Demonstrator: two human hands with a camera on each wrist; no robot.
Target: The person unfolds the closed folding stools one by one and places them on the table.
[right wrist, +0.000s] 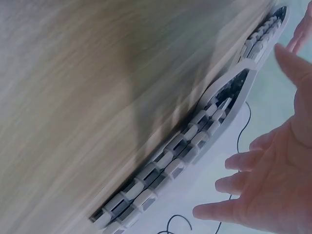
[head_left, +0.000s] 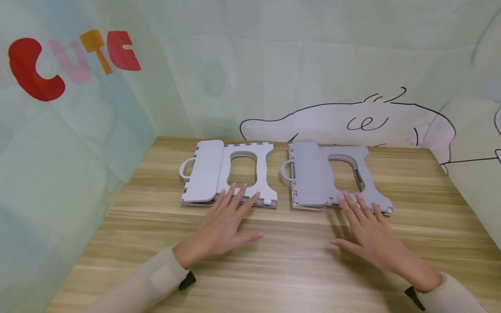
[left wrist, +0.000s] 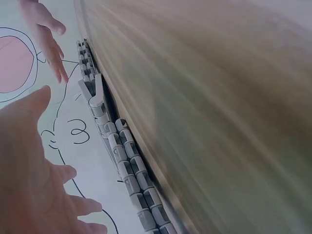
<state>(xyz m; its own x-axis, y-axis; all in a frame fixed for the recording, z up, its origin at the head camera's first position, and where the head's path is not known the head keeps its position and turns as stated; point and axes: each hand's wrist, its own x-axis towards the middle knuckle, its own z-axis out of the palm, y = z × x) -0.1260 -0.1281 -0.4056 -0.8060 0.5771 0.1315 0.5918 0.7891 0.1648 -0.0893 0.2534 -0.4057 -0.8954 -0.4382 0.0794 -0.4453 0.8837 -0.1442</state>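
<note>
Hovering with fingers spread and released, the left hand is at the near edge of a white folded plastic stool with a loop handle; the right hand, equally loose, hovers by a pale grey folded plastic stool. Both lie flat, side by side, on the wood-grain worktop.

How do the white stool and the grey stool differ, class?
The white stool is pale white; the grey stool is a darker, purplish grey. The white stool is nearer the left hand, the grey stool nearer the right hand. Both lie folded on the table.
</note>
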